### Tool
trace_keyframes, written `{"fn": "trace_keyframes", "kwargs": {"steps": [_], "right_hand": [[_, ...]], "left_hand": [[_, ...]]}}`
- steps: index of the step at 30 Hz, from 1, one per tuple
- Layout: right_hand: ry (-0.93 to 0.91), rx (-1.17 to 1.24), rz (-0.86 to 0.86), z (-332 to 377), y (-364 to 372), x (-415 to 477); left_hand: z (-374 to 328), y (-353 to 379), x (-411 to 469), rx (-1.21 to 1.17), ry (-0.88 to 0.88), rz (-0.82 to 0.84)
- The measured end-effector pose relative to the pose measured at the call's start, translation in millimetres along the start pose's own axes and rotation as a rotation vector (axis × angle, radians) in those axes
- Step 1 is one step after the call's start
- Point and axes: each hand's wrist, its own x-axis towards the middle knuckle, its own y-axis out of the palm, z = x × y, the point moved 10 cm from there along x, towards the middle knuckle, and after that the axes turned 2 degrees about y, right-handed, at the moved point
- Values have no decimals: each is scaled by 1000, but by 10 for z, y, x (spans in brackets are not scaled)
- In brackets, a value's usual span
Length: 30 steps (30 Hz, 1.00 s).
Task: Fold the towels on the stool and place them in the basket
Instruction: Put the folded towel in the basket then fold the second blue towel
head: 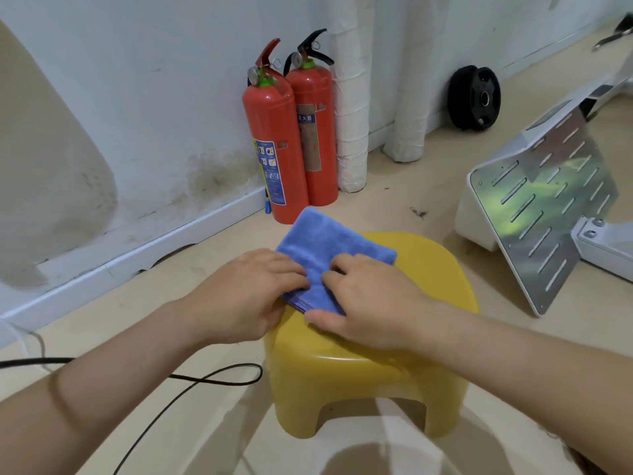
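A blue towel [329, 241] lies folded on the top of a yellow plastic stool [431, 269], its far corner hanging past the stool's back left edge. My left hand [246, 293] grips the towel's near left edge, fingers curled onto the cloth. My right hand [370, 303] lies on the near right part, fingers curled on top and the thumb along the near edge. No basket is in view.
Two red fire extinguishers [291, 138] stand against the wall behind the stool. A slotted metal plate on a white base [548, 214] lies to the right. A black cable [191, 382] loops on the floor at the left. A black weight plate [474, 97] leans on the far wall.
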Motion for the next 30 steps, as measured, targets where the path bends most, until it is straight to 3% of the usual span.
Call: {"fn": "trace_keyframes", "kwargs": {"steps": [8, 14, 18, 21, 24, 26, 30], "right_hand": [[-35, -400, 2, 242, 165, 17], [39, -338, -28, 224, -42, -55], [-40, -284, -177, 181, -158, -140], [-130, -249, -191, 172, -168, -219], [-244, -199, -21, 236, -137, -209], [-168, -80, 225, 66, -177, -129], [-86, 127, 517, -37, -141, -170]], "left_hand": [[92, 179, 126, 155, -49, 46], [21, 89, 242, 137, -119, 110], [27, -6, 174, -162, -276, 181], [-181, 59, 76, -28, -181, 184], [-324, 146, 46, 93, -111, 119], [-414, 91, 61, 195, -39, 40], [-428, 65, 62, 14, -149, 268]]}}
